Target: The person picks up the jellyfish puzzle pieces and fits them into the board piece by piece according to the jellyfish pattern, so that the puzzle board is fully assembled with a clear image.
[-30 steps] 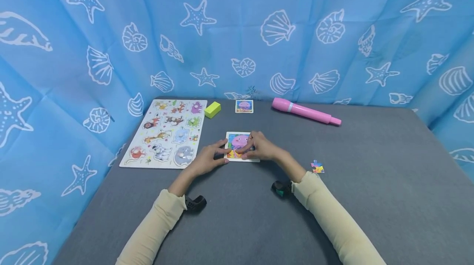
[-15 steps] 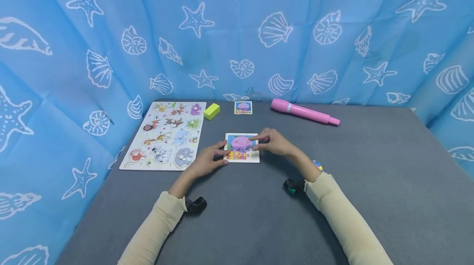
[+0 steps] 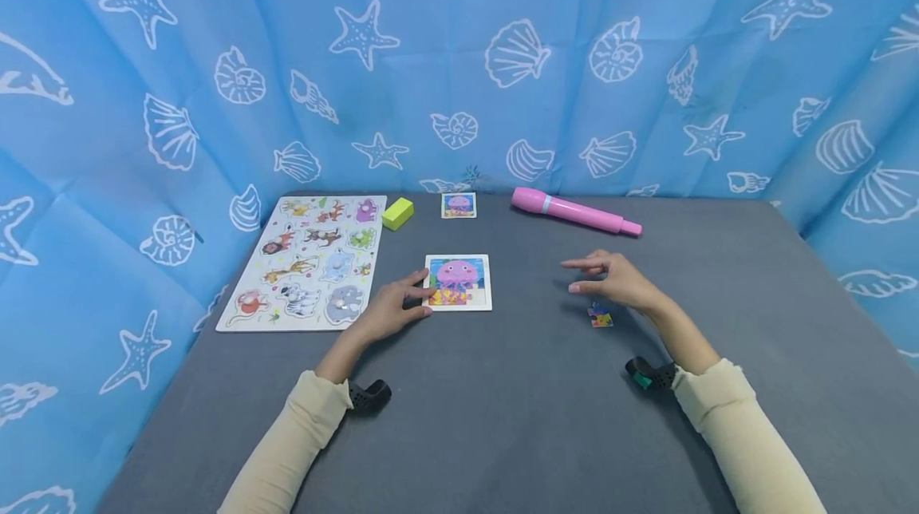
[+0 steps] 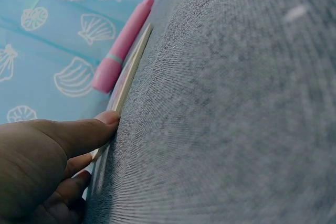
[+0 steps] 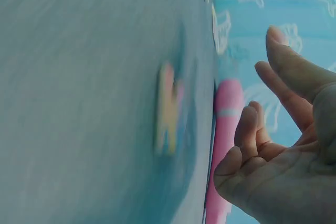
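Note:
A small square jigsaw puzzle (image 3: pixel 460 270) with a pink jellyfish picture lies in its pale frame on the table in the head view. A bare pale gap shows at its lower right. My left hand (image 3: pixel 393 306) holds the frame by its left side, thumb at the near corner and fingers farther up. In the left wrist view, the thumb (image 4: pixel 92 134) lies against the frame's edge. To the right, a loose jigsaw piece (image 3: pixel 600 315) lies flat, blurred in the right wrist view. My right hand (image 3: pixel 616 279) hovers just above and beyond it, fingers apart and holding nothing.
An animal peg puzzle board (image 3: pixel 256 266) lies at the left. Along the back are a yellow-green block (image 3: pixel 398 214), a small jellyfish picture card (image 3: pixel 459 205) and a pink microphone-shaped toy (image 3: pixel 577 212). A blue shell-patterned curtain (image 3: pixel 431 59) hangs behind the table (image 3: pixel 495 410).
My right hand has left the jellyfish puzzle and travelled right to the loose piece. The left hand stays at the puzzle's left side. The head view has shifted slightly.

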The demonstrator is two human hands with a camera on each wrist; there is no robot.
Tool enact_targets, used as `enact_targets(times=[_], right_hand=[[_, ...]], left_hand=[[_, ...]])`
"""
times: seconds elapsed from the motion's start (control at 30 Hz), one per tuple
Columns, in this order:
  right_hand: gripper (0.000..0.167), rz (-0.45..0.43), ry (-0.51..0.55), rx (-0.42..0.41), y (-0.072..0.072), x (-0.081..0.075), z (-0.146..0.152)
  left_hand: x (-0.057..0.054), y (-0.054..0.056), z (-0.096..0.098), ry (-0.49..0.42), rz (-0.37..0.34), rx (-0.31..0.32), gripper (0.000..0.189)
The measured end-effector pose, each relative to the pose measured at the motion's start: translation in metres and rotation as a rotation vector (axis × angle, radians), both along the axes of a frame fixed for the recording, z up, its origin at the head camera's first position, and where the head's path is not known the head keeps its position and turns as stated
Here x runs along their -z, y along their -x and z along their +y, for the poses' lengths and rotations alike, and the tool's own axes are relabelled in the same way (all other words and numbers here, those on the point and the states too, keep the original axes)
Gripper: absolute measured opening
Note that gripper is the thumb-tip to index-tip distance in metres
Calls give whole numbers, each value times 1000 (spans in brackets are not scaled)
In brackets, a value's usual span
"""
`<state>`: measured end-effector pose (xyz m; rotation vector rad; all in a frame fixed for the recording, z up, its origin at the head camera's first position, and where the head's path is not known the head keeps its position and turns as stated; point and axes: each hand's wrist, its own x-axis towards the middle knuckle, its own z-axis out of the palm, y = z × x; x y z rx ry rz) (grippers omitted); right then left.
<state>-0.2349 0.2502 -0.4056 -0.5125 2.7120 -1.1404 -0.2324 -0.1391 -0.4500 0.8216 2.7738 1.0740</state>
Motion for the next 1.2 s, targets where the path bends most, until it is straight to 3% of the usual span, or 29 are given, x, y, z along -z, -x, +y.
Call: enact_targets(times=[0.23,0.47,0.83,1.2], right_hand=[[50,-22,-92,-5,-16,6,36],[51,-36,-76,-76,-26,14,50],[44,22,-89,-34,-30,27,53],[28,29,-125,-30,-23,23,47]], left_hand=[[0,-1,-1,0,-9,0,42],[-3,-1,0,0,-2,9,43],[3,-1,3,14,-7,3,42],[1,-1,2,9,-13,4,42]])
